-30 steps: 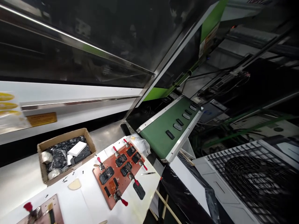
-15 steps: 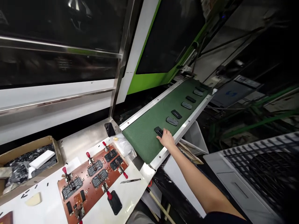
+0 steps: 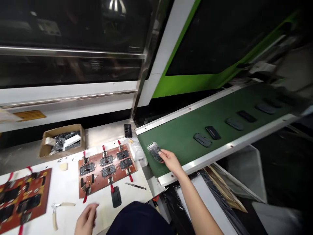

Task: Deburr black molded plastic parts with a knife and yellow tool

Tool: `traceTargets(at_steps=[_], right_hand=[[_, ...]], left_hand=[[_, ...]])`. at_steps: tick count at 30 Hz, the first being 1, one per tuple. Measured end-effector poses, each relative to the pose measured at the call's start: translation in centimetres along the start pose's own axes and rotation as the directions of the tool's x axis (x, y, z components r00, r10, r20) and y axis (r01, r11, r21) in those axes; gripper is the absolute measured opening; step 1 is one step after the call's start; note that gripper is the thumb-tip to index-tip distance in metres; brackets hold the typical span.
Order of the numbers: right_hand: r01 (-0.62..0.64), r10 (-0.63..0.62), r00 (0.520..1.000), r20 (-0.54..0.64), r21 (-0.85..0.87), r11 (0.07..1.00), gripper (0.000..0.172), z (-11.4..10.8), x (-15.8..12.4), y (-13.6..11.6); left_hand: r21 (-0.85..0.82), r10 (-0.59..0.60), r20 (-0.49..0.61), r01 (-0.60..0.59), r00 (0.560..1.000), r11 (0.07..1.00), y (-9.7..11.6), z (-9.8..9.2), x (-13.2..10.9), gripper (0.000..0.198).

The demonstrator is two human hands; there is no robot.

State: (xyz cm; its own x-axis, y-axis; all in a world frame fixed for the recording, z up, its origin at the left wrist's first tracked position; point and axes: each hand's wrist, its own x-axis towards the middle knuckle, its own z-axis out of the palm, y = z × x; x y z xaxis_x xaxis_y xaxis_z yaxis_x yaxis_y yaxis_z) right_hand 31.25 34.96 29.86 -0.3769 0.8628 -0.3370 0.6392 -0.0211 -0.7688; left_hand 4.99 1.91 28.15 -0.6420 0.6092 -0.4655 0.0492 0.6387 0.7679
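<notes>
My right hand [image 3: 170,160] pinches a dark plastic cover [image 3: 154,152] by its lower right edge, at the near end of the green conveyor belt [image 3: 176,137]. The cover is tilted, showing its ribbed side. My left hand [image 3: 86,218] is over the front of the white table, fingers loosely curled and slightly apart, with nothing seen in it. Nearby stands a brown fixture board [image 3: 97,182] with red-handled clamps and several black ribbed parts. Another black cover [image 3: 116,197] lies flat at its front edge, by a thin knife [image 3: 135,186].
More dark covers [image 3: 202,139] lie farther up the belt. A cardboard box [image 3: 83,140] of black scraps stands at the back left. On the table are nippers [image 3: 55,209] and a second fixture board [image 3: 46,192]. A metal rail [image 3: 195,167] edges the belt.
My view has swung left. The right hand has lifted the nearest cover and tilted it, bringing it toward the belt's near end. My left hand has come into view.
</notes>
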Motion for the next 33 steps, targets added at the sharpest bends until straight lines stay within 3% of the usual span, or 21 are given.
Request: traceTargets(at_steps=[1,3,6,8,14,16,21,24,29,33], right_hand=[[0.049,-0.056,0.991,0.120,0.065,0.997,0.044,2.1,-0.1,-1.4],[0.105,-0.162,0.926,0.340,0.182,0.978,0.044,6.3,-0.7,-4.2],[0.110,-0.265,0.763,0.590,0.285,0.952,0.037,12.1,-1.8,-7.3],[0.087,-0.284,0.684,0.671,0.312,0.946,0.034,15.4,-2.5,-7.9],[-0.089,-0.166,0.621,0.766,0.280,0.956,0.042,23.3,-4.1,-5.9],[-0.138,-0.108,0.621,0.776,0.244,0.960,0.040,25.8,-3.9,-5.7],[-0.243,0.112,0.758,0.643,0.118,0.963,0.033,32.3,-0.5,-6.0],[-0.301,0.240,0.777,0.581,0.010,0.953,0.030,35.3,1.0,-5.7],[-0.311,0.358,0.738,0.571,-0.182,0.933,0.028,39.5,1.1,-5.4],[-0.206,0.379,0.753,0.538,-0.354,0.912,0.030,42.5,1.7,-6.1]], left_hand=[[-0.119,0.010,0.050,-0.004,0.999,0.993,0.7,0.7,0.9,0.057],[-0.250,0.038,0.077,-0.018,0.996,0.968,2.0,1.7,2.8,0.067],[-0.401,0.059,0.147,0.005,0.987,0.916,3.2,2.0,4.6,0.071],[-0.452,0.046,0.197,0.049,0.979,0.891,2.9,1.6,4.8,0.069],[-0.478,-0.084,0.174,0.158,0.981,0.864,-1.5,-1.9,4.4,0.061],[-0.457,-0.112,0.152,0.171,0.982,0.873,-2.6,-3.6,5.7,0.058],[-0.347,-0.143,-0.011,0.131,0.990,0.929,-5.6,-7.9,12.1,0.043],[-0.224,-0.160,-0.036,0.149,0.986,0.963,-8.3,-9.8,15.8,0.033],[-0.045,-0.131,0.075,0.135,0.989,0.990,-12.7,-10.0,19.3,0.029],[0.029,-0.057,0.084,0.055,0.995,0.998,-15.2,-8.8,20.6,0.037]])
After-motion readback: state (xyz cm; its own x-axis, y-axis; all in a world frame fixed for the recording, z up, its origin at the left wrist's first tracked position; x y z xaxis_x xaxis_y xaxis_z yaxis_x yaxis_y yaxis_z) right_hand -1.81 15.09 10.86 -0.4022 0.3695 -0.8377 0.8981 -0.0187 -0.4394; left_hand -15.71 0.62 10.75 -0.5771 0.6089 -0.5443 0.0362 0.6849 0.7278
